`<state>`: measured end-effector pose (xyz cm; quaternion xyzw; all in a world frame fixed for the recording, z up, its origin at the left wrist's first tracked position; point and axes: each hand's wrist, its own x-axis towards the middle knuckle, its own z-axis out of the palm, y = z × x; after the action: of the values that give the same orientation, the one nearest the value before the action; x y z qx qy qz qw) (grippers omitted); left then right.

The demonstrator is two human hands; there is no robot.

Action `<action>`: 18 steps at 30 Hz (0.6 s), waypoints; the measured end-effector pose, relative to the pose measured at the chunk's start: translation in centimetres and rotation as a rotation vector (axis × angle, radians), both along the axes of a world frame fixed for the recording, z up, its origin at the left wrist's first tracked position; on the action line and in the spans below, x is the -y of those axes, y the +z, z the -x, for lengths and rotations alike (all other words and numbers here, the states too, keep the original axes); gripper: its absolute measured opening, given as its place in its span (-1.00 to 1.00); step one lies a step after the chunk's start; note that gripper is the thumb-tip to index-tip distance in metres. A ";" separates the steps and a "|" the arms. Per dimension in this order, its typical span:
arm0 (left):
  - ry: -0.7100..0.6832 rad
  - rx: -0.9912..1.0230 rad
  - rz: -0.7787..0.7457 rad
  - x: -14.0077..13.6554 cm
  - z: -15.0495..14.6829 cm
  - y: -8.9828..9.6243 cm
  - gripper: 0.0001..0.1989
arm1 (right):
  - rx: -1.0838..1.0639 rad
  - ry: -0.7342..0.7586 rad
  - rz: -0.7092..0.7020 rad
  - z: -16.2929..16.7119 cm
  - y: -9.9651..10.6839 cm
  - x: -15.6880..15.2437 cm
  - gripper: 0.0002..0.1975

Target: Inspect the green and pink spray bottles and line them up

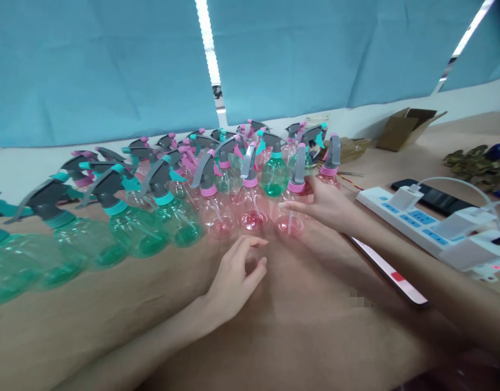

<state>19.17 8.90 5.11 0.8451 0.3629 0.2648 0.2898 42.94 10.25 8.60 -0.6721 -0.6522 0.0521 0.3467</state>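
Note:
My right hand point(329, 203) is wrapped round the side of a clear pink spray bottle point(289, 220), its thumb across the front and its other fingers partly hidden behind. The bottle stands upright on the table, with a pink collar and a grey trigger head. My left hand point(235, 277) hovers over the table in front of the bottles, fingers curved, thumb apart, holding nothing. Just beyond it stand another pink spray bottle point(253, 209) and a third pink one point(217, 214). Green spray bottles point(178, 222) with turquoise collars line up to the left.
Several more spray bottles crowd behind the front row. On the right lie a white power strip point(412, 220) with plugged chargers, a dark phone point(445, 201) and a flat white-and-red device point(390, 271). An open cardboard box point(404, 130) sits at the back, before a blue curtain point(294, 54).

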 end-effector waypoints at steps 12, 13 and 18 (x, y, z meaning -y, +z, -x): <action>-0.020 0.164 0.093 -0.5 -0.4 4.1 -0.34 | -0.130 0.306 -0.029 4.3 -0.4 5.7 -0.62; -0.034 0.165 0.097 -0.3 -0.4 4.5 -0.29 | -0.138 0.339 -0.041 5.0 -0.2 6.0 -0.67; -0.035 0.237 0.162 0.6 0.0 5.9 -0.35 | -0.117 0.438 0.042 8.4 1.1 7.0 -0.61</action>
<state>19.20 8.34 11.05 0.7880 0.3315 0.3277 0.4023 34.57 3.25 9.71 -0.5175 -0.7600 0.1784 0.3504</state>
